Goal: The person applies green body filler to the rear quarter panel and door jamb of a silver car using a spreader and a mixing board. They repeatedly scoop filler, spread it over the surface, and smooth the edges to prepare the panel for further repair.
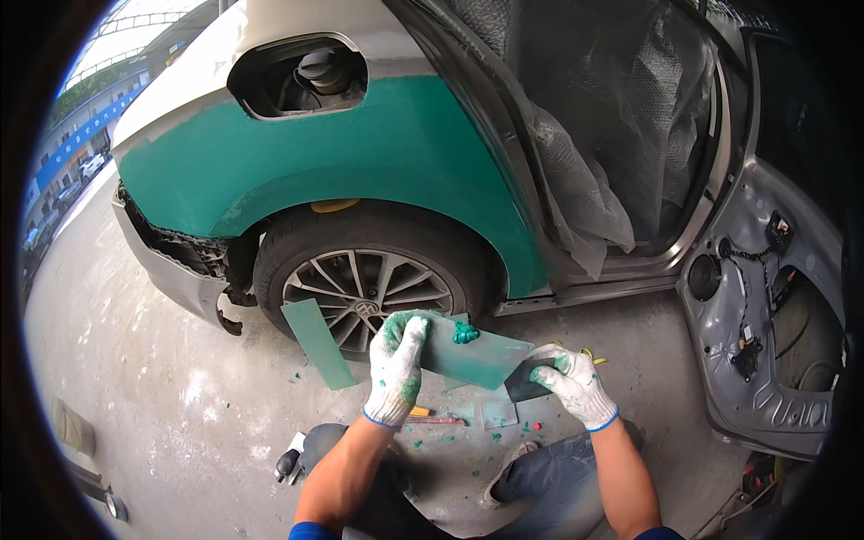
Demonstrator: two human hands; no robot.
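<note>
My left hand [394, 371], in a white knit glove stained green, is closed on the left end of a flat rectangular board [481, 360] smeared with green. On top of the board sits a lump of green putty [465, 333]. My right hand [576, 389], gloved alike, pinches a dark flat putty spreader [527, 382], whose edge meets or overlaps the board's right end; contact cannot be made out. Both hands are in front of a car's rear wheel [367, 292]. Above the wheel, the car's rear quarter panel [342, 148] is coated in smooth green filler.
A long green strip [320, 346] leans by the tyre. Green crumbs and a clear square sheet [498, 414] lie on the concrete floor [180, 387]. At right stands an open, stripped car door [765, 306]. Plastic sheeting [621, 135] hangs in the doorway. The bumper end [180, 279] juts out at left.
</note>
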